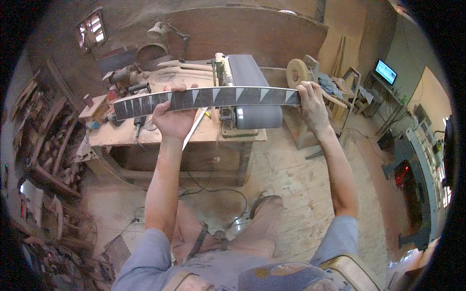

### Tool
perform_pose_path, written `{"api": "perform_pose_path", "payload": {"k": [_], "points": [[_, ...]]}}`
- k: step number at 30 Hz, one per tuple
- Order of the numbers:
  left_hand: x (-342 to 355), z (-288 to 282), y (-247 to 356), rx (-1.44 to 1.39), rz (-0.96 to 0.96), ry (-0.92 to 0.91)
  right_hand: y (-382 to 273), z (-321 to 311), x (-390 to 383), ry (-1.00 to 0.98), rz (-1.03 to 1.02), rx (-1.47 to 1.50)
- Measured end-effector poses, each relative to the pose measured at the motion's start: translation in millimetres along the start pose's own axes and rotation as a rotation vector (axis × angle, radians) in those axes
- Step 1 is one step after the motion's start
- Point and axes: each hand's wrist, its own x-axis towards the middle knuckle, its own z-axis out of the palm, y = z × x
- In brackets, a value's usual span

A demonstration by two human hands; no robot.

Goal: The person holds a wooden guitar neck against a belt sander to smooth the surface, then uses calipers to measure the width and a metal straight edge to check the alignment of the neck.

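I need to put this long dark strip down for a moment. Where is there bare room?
The workbench has a bare stretch at its front edge, between the left hand and the belt sander. Its left end is crowded with tools. The floor right of the bench is open.

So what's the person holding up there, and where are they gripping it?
A long dark strip with pale triangular inlays. The left hand grips it near the middle, from below; the right hand holds its right end.
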Motion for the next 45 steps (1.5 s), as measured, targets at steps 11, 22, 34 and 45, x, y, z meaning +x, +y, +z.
{"api": "perform_pose_path", "payload": {"k": [11,22,34,45], "points": [[-35,15,19,0.282,0.064,0.092,21,-57,46,-0.839,0.186,0.527],[-44,-20,96,0.278,0.109,0.004,51,-41,-7,-0.399,0.167,0.215],[43,47,117,1.902,-0.102,-0.094,82,2,-53,-0.034,0.138,-0.023],[41,50,103,2.71,-0.181,-0.794,88,-37,-39,-0.362,0.175,0.168]]}}
